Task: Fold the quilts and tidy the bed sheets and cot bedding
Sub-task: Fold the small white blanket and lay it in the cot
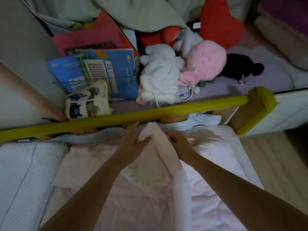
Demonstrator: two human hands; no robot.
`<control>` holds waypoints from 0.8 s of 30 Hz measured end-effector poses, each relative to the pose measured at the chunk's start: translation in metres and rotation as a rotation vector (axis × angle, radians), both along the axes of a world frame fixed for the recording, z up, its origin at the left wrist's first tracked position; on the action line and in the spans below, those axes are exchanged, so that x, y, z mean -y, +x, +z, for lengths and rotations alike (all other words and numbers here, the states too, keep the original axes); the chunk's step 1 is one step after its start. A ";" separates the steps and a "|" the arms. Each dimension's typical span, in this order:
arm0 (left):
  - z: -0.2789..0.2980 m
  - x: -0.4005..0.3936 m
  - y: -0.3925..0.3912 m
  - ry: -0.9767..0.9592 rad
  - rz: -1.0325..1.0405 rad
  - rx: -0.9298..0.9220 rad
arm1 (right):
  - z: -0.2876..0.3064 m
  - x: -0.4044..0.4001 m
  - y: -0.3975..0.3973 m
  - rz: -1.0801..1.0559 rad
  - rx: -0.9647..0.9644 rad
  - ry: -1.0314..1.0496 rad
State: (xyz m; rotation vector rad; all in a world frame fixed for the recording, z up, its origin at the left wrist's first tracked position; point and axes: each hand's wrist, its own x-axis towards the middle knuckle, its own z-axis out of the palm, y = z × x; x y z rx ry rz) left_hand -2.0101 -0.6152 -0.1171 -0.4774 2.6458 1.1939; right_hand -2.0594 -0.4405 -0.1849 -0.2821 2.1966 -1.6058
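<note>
Both hands are clamped on a raised fold of the pink quilt (155,147) at the cot's far edge, just below the yellow-green rail (133,114): left hand (133,140) w/ thumb and fingers pinching its left side, right hand (179,140) gripping its right side, fingers partly hidden in cloth. The hands sit close together, about equally near the fold; the quilt's long axis runs from the rail back toward the person, so the next pull prob. comes toward the body.
</note>
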 end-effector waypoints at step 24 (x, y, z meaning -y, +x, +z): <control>0.416 -0.013 0.133 0.047 0.066 -0.819 | 0.431 0.013 0.208 -0.109 -0.632 0.004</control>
